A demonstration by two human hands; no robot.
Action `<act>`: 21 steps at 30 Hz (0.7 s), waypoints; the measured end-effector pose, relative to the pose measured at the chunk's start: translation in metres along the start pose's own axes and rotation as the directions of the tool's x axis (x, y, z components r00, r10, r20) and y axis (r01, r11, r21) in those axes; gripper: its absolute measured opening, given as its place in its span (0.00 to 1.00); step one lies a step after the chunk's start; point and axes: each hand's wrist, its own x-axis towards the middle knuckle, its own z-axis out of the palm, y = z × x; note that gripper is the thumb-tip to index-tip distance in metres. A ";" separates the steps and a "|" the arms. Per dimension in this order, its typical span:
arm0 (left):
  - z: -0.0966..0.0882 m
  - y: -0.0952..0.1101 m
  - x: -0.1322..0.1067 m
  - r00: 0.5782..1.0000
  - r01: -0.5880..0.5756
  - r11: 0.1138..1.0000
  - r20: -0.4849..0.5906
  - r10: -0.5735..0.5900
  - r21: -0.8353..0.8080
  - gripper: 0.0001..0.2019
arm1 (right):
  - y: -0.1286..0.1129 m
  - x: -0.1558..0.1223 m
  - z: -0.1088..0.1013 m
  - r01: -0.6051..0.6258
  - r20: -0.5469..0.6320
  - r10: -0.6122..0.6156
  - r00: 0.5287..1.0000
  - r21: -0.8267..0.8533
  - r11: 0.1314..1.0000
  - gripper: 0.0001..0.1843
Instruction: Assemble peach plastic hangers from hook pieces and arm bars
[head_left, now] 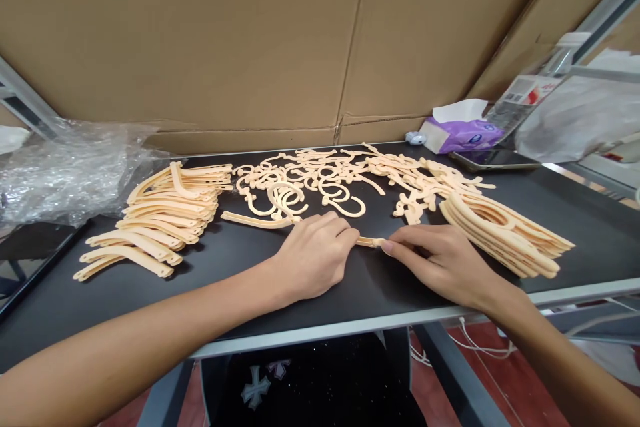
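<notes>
My left hand (317, 257) is closed over the middle of a beige plastic clothes hanger (257, 220) at the front centre of the table. One hanger arm sticks out to the left of that hand, and a short piece shows to its right. With thumb and fingers, my right hand (440, 257) pinches the hanger's right end. A small pale part sits at those fingertips, mostly hidden. Behind my hands lies a loose heap of beige hooks (343, 203). Small beige connector pieces (413, 203) are heaped to the right of them.
Stacked hanger arms (150, 233) lie at left, beside clear plastic wrap (75, 167). Several finished-looking hangers (500, 233) are piled at right. Behind them are a phone (493, 160), a purple tissue pack (463, 135) and a bottle (530, 90). Cardboard (240, 40) walls the back.
</notes>
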 end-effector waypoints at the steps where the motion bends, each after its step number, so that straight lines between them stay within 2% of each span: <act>1: 0.000 0.000 0.000 1.000 0.001 1.000 -0.002 -0.001 0.002 0.12 | 0.001 0.000 0.001 0.012 -0.023 -0.012 1.000 0.001 1.000 0.20; 4: 0.000 0.000 0.000 1.000 -0.002 1.000 0.000 0.002 0.004 0.12 | 0.004 0.002 0.003 0.037 -0.056 -0.037 0.998 -0.014 0.999 0.20; 11: -0.001 0.001 0.001 1.000 0.008 1.000 0.016 -0.008 0.006 0.12 | 0.005 0.011 -0.004 0.036 0.047 -0.035 0.998 -0.027 0.999 0.19; 15: -0.001 0.000 0.001 0.999 0.014 1.000 0.031 -0.014 0.006 0.13 | 0.005 0.014 -0.006 0.062 0.064 -0.063 0.996 0.020 0.998 0.20; 21: -0.001 -0.001 0.001 0.999 0.022 1.000 0.040 -0.021 -0.010 0.13 | 0.006 0.015 -0.006 0.109 0.085 -0.107 0.991 -0.014 0.994 0.23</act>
